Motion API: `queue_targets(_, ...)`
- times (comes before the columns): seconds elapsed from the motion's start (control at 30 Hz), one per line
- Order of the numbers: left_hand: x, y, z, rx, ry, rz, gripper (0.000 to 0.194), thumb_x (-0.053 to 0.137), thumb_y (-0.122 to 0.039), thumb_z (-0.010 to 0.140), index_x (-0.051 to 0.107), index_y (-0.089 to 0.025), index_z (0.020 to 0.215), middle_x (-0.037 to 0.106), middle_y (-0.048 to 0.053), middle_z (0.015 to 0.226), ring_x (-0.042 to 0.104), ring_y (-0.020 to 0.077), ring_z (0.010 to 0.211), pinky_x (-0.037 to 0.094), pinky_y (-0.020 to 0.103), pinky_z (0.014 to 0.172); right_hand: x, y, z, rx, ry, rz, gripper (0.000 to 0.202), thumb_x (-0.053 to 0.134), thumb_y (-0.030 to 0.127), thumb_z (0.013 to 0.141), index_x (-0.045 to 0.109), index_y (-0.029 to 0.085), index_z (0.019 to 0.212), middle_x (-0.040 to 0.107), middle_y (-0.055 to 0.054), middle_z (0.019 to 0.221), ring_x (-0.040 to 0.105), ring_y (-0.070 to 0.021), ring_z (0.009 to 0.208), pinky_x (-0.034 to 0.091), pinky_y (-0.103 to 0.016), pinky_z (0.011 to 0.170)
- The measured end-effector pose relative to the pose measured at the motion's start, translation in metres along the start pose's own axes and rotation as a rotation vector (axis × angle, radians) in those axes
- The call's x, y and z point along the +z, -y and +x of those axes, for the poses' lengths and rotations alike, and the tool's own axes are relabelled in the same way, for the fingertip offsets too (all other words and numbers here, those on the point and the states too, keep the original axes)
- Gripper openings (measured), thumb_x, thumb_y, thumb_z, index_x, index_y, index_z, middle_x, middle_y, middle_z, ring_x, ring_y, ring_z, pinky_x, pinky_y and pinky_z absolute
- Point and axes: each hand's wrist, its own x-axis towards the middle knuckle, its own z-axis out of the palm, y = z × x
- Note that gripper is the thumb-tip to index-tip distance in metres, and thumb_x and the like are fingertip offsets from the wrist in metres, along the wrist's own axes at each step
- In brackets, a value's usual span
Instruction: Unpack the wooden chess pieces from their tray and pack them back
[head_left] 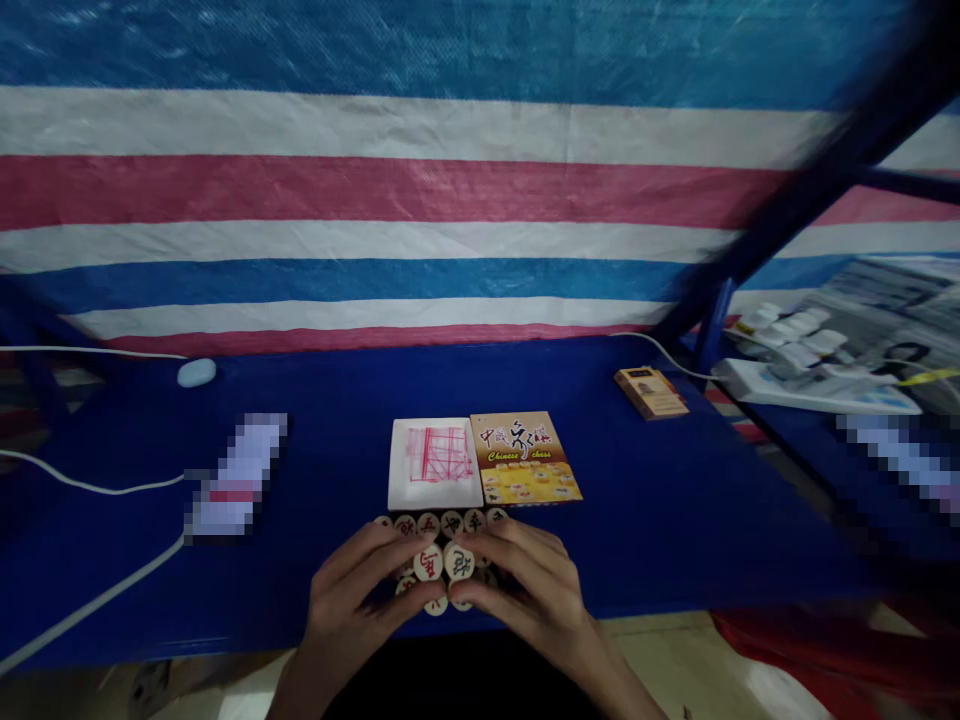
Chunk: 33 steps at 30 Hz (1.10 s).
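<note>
The left hand [362, 578] clamps a red-character xiangqi piece [428, 563] between thumb and fingers, and the right hand [534, 580] grips a black-character xiangqi piece [459, 561] the same way, side by side among other pieces near the blue table's [675, 530] front edge. Both round faces point up toward the camera; the back row's [451, 524] long axis runs left to right, just nearer than the white tray [435, 495]
</note>
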Motion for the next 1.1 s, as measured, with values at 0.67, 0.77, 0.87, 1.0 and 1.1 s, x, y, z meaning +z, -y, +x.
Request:
queue_targets(0.67,-0.011,-0.005,-0.002,0.003,-0.153,0.215,0.028,0.074,-0.019,0.089,0.069,-0.02,0.117,0.069,0.005,0.102,0.068,0.0139,0.087,0.06,0.025,0.076,-0.005,0.002,0.001,0.085,-0.151,-0.001,0.038,0.08,0.024,0.086,0.065,0.022,0.121,0.068,-0.001,0.086,0.064,-0.013,0.073,0.054,-0.028,0.064)
queue_targets(0.77,-0.019,-0.008,-0.018,-0.014,-0.162,0.326,0.024,0.07,-0.022,0.092,0.071,-0.022,0.115,0.068,0.005,0.102,0.068,0.0143,0.087,0.06,0.026,0.077,-0.016,0.003,-0.01,0.082,-0.093,-0.029,0.038,0.077,0.021,0.087,0.064,0.022,0.123,0.068,-0.001,0.088,0.065,-0.0135,0.075,0.054,-0.028,0.065)
queue_targets(0.87,-0.024,-0.009,-0.037,-0.011,-0.146,0.427,0.022,0.067,-0.023,0.094,0.072,-0.023,0.116,0.069,0.005,0.102,0.069,0.0149,0.086,0.06,0.027,0.078,-0.024,0.003,-0.029,0.083,-0.017,-0.055,0.039,0.075,0.019,0.089,0.062,0.02,0.125,0.07,-0.003,0.092,0.067,-0.0148,0.08,0.056,-0.03,0.068)
queue_targets(1.0,-0.021,-0.005,-0.052,0.057,-0.099,0.511,0.027,0.07,-0.016,0.09,0.072,-0.022,0.117,0.073,0.004,0.098,0.07,0.0152,0.085,0.06,0.027,0.078,-0.025,-0.001,-0.051,0.041,0.081,-0.108,0.043,0.074,0.018,0.088,0.06,0.019,0.129,0.071,-0.005,0.098,0.069,-0.0161,0.083,0.058,-0.031,0.069)
queue_targets(1.1,-0.017,-0.001,-0.052,0.127,-0.073,0.488,0.035,0.074,-0.013,0.086,0.071,-0.022,0.119,0.074,0.003,0.095,0.069,0.0148,0.082,0.058,0.026,0.074,-0.022,-0.004,-0.056,0.023,0.115,-0.14,0.047,0.073,0.017,0.089,0.058,0.019,0.134,0.072,-0.006,0.101,0.069,-0.0166,0.084,0.059,-0.031,0.07)
